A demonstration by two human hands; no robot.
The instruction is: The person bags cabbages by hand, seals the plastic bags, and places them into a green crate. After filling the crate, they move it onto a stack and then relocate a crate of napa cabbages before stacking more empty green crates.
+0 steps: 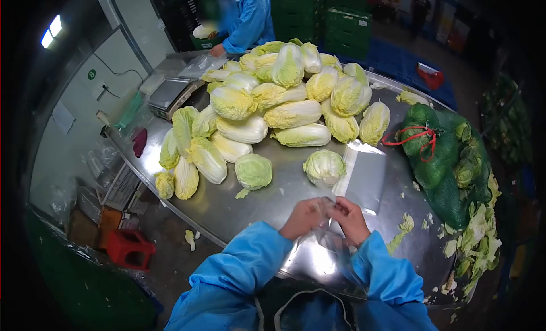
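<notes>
My left hand [305,217] and my right hand [350,218] are close together near the front of the metal table, both closed on a clear plastic bag [325,243] that hangs between them. Just beyond my hands sits a round pale green cabbage [324,167]. Another round cabbage [253,171] rests to its left. A stack of flat clear plastic bags [365,177] lies right of the nearer cabbage. Behind these, a large heap of napa cabbages [293,114] covers the back of the table.
A green net sack [435,166] with a red tie and loose leaves [478,240] lie at the right. A scale [170,96] stands back left. A person in blue [250,21] stands behind the table. A red stool [129,248] is on the floor at left.
</notes>
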